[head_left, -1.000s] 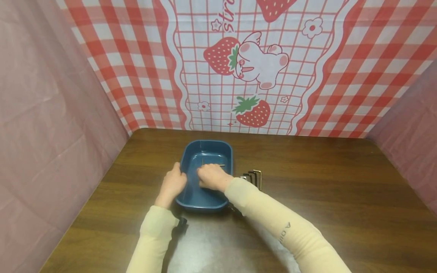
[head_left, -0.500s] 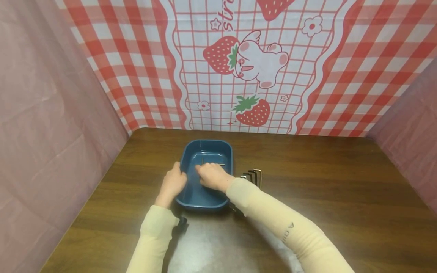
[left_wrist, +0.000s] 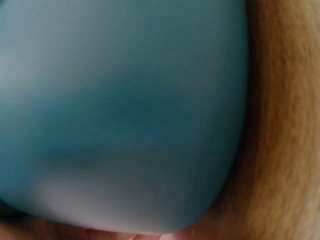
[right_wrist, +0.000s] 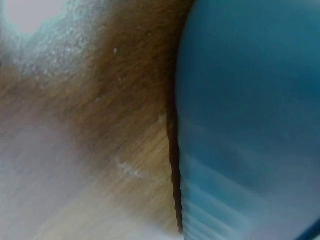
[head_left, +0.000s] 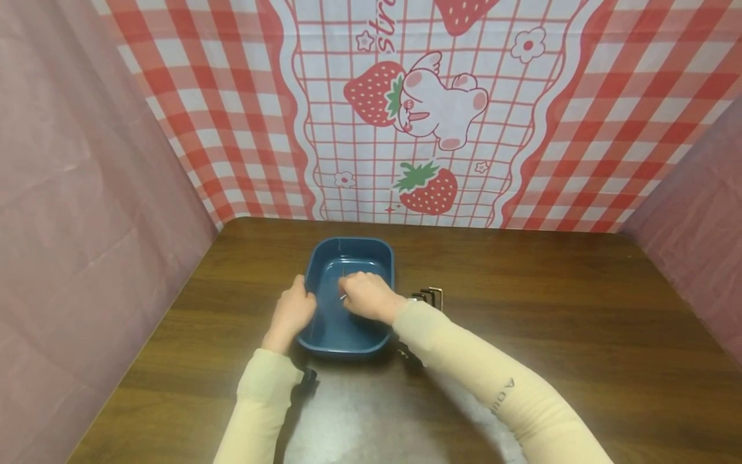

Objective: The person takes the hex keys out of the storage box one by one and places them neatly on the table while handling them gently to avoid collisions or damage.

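Observation:
A deep blue rectangular tray stands on the table, its outer wall filling much of both wrist views. My left hand grips its left rim, thumb over the inside edge. Inside the tray, my right hand has its fingers curled and pinches a small hex key; only a short silvery end pokes out on the left of the fingers. Behind that hand, a thin metal piece shows on the tray floor, partly covered. Several L-shaped hex keys, black and brassy, lie side by side right of the tray, partly hidden by my right sleeve.
The brown wooden table spreads out around the tray. A checked strawberry cloth hangs behind its far edge, and pink curtains hang at both sides. Small black wrist cameras sit under the sleeves.
My right hand has shifted slightly to the right inside the tray, and a silvery end now shows at its fingers. The left hand and tray stay in place.

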`<state>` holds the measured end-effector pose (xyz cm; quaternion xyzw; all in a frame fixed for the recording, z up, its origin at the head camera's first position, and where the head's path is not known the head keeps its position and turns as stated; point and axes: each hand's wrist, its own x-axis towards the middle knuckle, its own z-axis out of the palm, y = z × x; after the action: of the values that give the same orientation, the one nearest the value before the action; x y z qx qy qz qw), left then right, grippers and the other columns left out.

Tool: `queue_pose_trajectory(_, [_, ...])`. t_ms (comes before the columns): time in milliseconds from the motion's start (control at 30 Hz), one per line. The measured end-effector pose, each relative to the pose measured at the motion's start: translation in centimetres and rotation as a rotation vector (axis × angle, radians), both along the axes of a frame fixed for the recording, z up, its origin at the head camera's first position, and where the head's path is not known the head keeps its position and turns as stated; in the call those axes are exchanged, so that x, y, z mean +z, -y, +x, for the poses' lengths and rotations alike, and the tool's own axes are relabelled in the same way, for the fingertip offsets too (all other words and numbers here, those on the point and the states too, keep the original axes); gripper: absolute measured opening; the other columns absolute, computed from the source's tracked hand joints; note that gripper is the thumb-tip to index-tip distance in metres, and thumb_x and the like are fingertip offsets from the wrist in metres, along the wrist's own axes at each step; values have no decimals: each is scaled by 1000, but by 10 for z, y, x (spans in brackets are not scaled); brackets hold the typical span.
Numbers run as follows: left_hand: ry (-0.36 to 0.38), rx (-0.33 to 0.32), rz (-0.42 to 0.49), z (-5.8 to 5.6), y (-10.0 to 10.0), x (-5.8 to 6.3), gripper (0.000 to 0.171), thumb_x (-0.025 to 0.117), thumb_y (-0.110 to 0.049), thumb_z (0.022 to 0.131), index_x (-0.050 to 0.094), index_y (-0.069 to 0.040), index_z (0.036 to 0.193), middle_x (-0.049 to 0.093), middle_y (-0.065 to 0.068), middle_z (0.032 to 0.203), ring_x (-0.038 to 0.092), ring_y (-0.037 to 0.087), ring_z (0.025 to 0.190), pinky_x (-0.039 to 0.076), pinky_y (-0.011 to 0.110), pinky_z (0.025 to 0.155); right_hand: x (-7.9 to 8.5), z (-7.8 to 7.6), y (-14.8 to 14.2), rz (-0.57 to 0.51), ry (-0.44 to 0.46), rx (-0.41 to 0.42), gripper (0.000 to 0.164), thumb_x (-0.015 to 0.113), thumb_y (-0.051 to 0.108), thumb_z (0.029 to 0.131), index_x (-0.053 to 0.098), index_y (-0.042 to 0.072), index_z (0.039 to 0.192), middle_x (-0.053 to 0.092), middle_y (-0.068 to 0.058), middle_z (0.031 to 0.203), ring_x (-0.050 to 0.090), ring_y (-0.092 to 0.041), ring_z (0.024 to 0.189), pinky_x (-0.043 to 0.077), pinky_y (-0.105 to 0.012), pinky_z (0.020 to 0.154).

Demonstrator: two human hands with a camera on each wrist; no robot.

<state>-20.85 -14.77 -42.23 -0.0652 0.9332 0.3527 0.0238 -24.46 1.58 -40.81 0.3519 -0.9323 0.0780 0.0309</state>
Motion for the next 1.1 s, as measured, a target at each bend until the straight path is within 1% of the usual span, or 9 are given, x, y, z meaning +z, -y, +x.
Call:
queue_pose_trajectory(133, [6,2,3,0,0,0,47,39,-16,89,33,1,133,54,30,118,57,43,100,46,52,77,1,0,-3,-26,1,-7,8,60,13,76,62,13,84,65,0,77,61,-15,67,49,-29,58])
queue_pose_trajectory(333, [15,-3,4,0,0,-1,47,38,-16,89,33,2,133,53,30,119,57,43,99,46,52,76,5,2,-9,-83,5,9,8,56,9,76,58,14,82,61,4,74,55,-9,63,46,-24,56])
queue_pose_trajectory(467, [20,2,12,0,0,0,45,37,-16,89,34,1,131,54,29,119,57,43,100,47,52,77,12,2,-17,-137,-15,24,10,55,7,75,58,14,82,61,4,75,55,-9,64,47,-26,58])
queue_pose_trajectory(567, [21,5,19,1,-1,1,45,37,-16,89,34,0,131,53,29,119,57,43,101,46,52,78,16,1,-24,-153,-24,19,7,56,9,77,58,14,82,61,5,75,55,-9,64,46,-26,58])
queue_pose_trajectory(767, [17,-2,14,0,0,1,46,37,-16,90,33,1,132,52,30,120,56,44,102,46,53,79,22,-2,-40,-179,-15,-2,3,57,12,82,55,13,84,57,6,74,49,-7,62,43,-24,55])
queue_pose_trajectory(867, [13,-3,10,0,0,1,45,37,-16,90,34,1,132,53,29,119,56,44,101,46,53,79,23,-4,-48,-216,-1,-12,4,55,11,85,56,13,88,59,4,78,51,-7,65,44,-23,57])
queue_pose_trajectory(967, [14,2,10,0,0,1,45,38,-16,90,35,0,131,53,29,120,56,44,102,46,53,79,24,-5,-56,-257,36,-42,6,54,13,88,56,12,93,61,2,83,54,-7,68,46,-24,60])
queue_pose_trajectory(1100, [18,4,10,0,0,1,44,37,-17,90,35,0,131,53,29,120,56,44,102,46,53,80,27,-6,-65,-295,71,-93,10,54,16,90,56,11,98,62,1,83,55,-7,65,46,-25,59])
